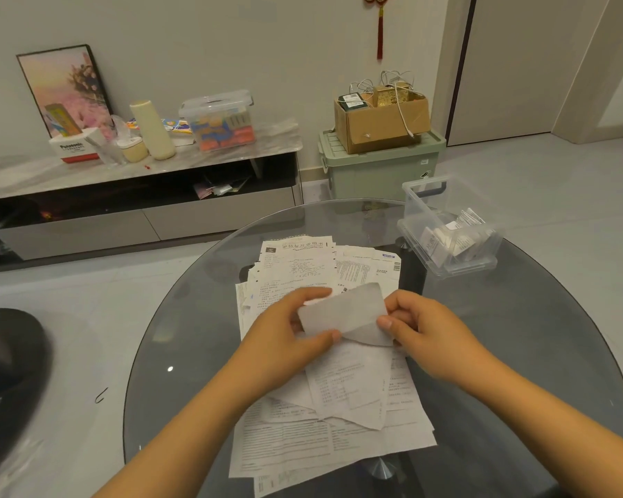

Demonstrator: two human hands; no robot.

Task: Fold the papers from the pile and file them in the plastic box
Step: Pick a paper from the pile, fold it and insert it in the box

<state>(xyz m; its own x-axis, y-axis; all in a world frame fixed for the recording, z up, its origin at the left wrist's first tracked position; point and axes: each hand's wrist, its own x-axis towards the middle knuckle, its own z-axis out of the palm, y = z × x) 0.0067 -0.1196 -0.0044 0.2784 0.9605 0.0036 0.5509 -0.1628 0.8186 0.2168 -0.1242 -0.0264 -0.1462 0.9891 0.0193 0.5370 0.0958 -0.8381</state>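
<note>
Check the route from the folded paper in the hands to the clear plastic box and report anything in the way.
Nothing visible blocks it. Both hands hold the folded paper above the pile; the open plastic box sits ahead to the right on bare glass table.

Paper pile (324, 418): loose printed white sheets, overlapping and skewed, spread flat across the middle of the round glass table (518, 354). Folded paper (344, 312): small, blank grey-white side up, lifted just above the pile's centre, top layer bent over with a curved lower edge. Plastic box (450, 228): clear, lidless, dark handle, at the table's far right edge, a few folded papers (446, 239) standing inside.
</note>
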